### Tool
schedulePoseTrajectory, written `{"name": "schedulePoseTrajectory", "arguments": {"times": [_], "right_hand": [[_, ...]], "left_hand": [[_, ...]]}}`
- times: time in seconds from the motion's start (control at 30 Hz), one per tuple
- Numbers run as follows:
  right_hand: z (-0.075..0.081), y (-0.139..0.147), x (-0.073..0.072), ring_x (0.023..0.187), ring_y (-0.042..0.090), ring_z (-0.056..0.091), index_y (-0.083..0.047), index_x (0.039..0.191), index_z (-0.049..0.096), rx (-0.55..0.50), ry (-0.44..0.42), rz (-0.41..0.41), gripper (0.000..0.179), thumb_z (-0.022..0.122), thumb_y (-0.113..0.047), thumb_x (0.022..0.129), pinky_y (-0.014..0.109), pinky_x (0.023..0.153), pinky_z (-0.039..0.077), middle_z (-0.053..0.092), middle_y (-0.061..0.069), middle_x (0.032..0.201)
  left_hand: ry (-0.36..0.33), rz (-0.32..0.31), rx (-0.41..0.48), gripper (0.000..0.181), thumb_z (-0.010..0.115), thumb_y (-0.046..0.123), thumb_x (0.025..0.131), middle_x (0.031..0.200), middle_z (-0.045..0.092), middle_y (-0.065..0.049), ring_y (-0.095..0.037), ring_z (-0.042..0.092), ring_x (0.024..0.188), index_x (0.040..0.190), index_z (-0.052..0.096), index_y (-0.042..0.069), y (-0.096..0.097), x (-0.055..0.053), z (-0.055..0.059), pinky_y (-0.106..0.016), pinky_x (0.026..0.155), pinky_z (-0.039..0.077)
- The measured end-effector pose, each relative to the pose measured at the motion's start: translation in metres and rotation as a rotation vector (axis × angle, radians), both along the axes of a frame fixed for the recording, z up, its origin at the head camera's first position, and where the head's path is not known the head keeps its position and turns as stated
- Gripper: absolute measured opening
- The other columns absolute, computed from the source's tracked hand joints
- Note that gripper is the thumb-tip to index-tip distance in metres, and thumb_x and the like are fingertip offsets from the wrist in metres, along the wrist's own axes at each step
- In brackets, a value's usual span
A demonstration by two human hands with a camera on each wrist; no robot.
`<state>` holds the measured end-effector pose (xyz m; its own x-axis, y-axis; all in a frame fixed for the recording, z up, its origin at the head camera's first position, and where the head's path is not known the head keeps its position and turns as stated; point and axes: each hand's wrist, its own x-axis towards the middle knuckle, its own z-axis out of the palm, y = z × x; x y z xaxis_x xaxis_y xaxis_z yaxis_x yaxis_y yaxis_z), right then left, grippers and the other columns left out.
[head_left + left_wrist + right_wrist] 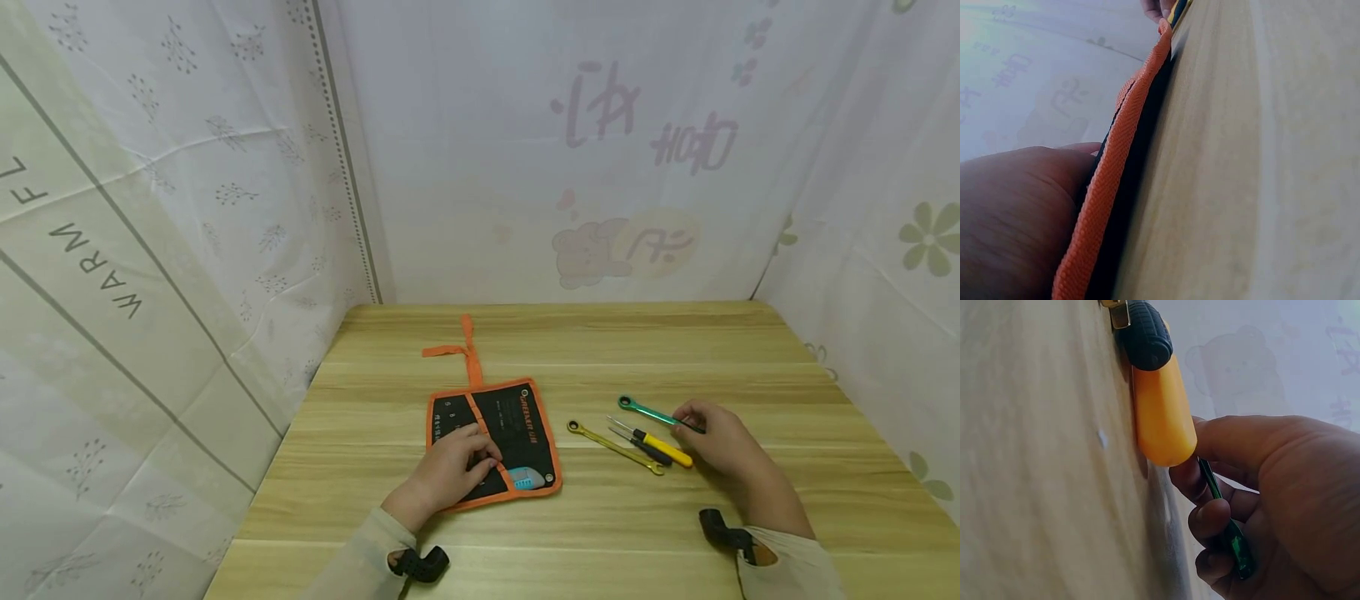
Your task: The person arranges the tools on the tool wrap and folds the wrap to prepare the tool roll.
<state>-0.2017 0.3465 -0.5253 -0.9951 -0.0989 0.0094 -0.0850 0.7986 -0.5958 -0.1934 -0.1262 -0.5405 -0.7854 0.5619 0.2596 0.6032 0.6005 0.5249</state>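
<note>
A black tool pouch (517,429) with orange trim lies on the table, a grey-and-blue utility knife (527,477) showing at its lower right. Over its pocket side, my left hand (453,467) pinches the orange pocket edge with thumb and forefinger. In the left wrist view the orange trim (1110,162) hides those fingertips. My right hand (720,446) grips the plain end of a green ratchet wrench (651,413); in the right wrist view, fingers curl round its green shaft (1238,544). Just left of that hand lies a yellow-handled screwdriver (667,447).
A black-handled screwdriver (651,452) lies alongside the yellow one. Left of both is a yellow ratchet wrench (611,444). Orange tie straps (472,358) stretch from the pouch toward the back of the wooden table (637,350). Printed curtains (465,167) stand around the table.
</note>
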Motion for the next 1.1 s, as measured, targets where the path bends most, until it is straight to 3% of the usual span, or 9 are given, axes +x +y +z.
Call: {"name": "schedulePoseTrajectory", "arguments": {"times": [0.83,1.1], "right_hand": [[0.007,-0.009,0.002,0.092,0.022,0.059,-0.008,0.118,0.069,-0.03,0.009,-0.025,0.02,0.068,-0.023,0.104,0.042,0.081,0.049,0.065,0.002,0.099],[0.005,-0.013,0.001,0.094,0.024,0.06,-0.008,0.12,0.069,-0.047,0.04,-0.022,0.022,0.069,-0.022,0.104,0.043,0.081,0.05,0.065,0.003,0.102]], "left_hand": [[0.025,-0.007,-0.005,0.007,0.071,0.023,0.103,0.093,0.052,0.017,-0.001,0.05,0.078,0.102,0.07,0.03,0.0,0.001,0.0,-0.023,0.07,0.049],[0.001,-0.008,-0.012,0.006,0.07,0.023,0.104,0.094,0.052,0.017,-0.001,0.05,0.078,0.103,0.07,0.029,0.0,0.002,0.001,-0.023,0.07,0.048]]}}
